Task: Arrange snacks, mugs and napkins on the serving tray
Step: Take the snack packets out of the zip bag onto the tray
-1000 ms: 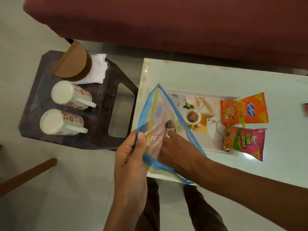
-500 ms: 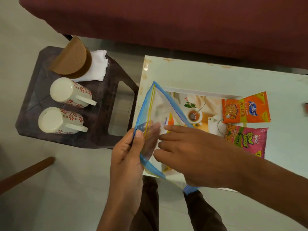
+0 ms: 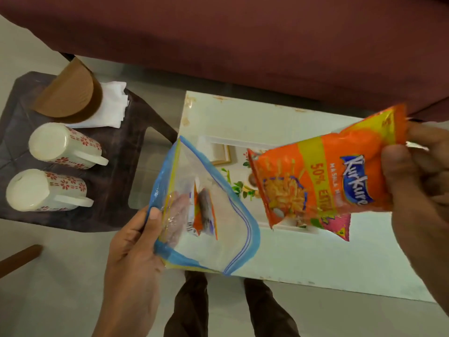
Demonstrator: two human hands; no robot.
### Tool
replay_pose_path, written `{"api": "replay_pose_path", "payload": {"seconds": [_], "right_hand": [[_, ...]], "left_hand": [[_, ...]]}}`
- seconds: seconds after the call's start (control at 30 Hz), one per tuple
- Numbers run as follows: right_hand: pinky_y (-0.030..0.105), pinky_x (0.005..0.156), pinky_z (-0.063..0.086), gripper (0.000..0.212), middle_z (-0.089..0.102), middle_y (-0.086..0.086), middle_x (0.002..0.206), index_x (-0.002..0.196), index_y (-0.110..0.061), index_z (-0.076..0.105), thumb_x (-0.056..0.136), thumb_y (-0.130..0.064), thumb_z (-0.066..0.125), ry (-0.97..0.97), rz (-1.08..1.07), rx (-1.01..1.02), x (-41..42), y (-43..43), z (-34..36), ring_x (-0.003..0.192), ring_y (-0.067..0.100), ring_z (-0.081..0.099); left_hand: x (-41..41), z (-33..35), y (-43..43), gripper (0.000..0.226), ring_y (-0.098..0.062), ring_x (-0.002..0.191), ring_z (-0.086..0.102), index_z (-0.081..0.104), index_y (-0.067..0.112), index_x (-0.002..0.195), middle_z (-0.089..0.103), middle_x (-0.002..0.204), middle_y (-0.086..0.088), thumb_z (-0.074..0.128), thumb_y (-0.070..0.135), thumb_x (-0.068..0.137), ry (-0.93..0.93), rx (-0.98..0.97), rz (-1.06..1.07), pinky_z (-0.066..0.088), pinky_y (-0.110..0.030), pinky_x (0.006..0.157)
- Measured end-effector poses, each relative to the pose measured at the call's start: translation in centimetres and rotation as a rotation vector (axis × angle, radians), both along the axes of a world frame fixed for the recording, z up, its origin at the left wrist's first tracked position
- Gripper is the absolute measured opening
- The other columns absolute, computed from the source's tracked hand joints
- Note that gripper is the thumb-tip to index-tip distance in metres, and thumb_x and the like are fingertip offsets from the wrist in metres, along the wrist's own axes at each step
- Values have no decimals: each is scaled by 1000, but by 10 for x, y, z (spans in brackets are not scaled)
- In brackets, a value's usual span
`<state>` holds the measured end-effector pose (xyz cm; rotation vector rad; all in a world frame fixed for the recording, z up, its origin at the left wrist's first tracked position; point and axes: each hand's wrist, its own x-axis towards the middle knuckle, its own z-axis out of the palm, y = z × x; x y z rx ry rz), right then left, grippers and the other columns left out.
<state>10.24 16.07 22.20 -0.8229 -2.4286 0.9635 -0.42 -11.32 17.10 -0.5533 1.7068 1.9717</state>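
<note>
Since 0.5 s ago, my right hand (image 3: 418,190) has left the zip bag (image 3: 206,215) and now pinches an orange snack packet (image 3: 323,176) by its top seam, lifted over the serving tray (image 3: 218,152). My left hand (image 3: 136,242) grips the bag's open mouth; 1 more packet (image 3: 205,215) remains inside. Lower the packet flat onto the tray, beside the pink packet (image 3: 337,224). On the dark stool (image 3: 121,166), left of the white table (image 3: 243,113), 2 mugs (image 3: 63,144) lie with napkins (image 3: 111,108) at its far edge. A maroon sofa (image 3: 243,40) stands beyond.

Orange Kurkure packet (image 3: 315,181) is held tilted above the tray (image 3: 218,152); pink packet (image 3: 337,224) lies on the tray's right end. 2 floral mugs (image 3: 63,144) lie sideways beside white napkins (image 3: 111,108).
</note>
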Motion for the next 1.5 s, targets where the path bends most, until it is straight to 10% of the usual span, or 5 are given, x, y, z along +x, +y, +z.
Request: {"api": "replay_pose_path", "payload": {"seconds": [0.63,0.8,1.0,1.27,1.5], "right_hand": [[28,72,35,31,70,19,89,88,2,64,98,-19,44,-469,-359,-12,-18,87,-178,70,23,52],[19,53,32,31,70,18,84,85,3,64,98,-19,45,-483,-327,17,-22,93,-191,64,17,52],[39,91,51,30,71,16,106,111,-4,66,98,-17,42,-499,-303,-10,-18,99,-195,89,32,67],[22,85,38,32,69,12,116,118,-9,63,96,-18,41,-489,-376,-2,-18,96,-184,100,29,65],[11,74,50,11,69,-26,90,99,-38,65,93,-41,56,-46,-130,-88,-32,6,-50,86,-8,65]], "left_hand": [[0,-11,12,37,-29,113,69,70,10,118,74,119,-12,55,24,87,-50,-51,-45,61,-29,81],[-1,-13,13,52,-34,122,63,61,2,129,67,129,-18,56,27,84,-77,-52,-63,58,-35,85],[-2,-8,20,46,-31,114,69,64,2,125,72,122,-16,56,25,86,-68,-9,-42,61,-32,80],[-1,-3,24,33,-32,115,68,70,7,118,73,120,-16,53,19,93,-79,-9,-8,61,-36,82],[2,9,34,29,-22,107,73,79,20,103,77,112,-10,53,22,92,-34,60,-43,58,-21,77]]}}
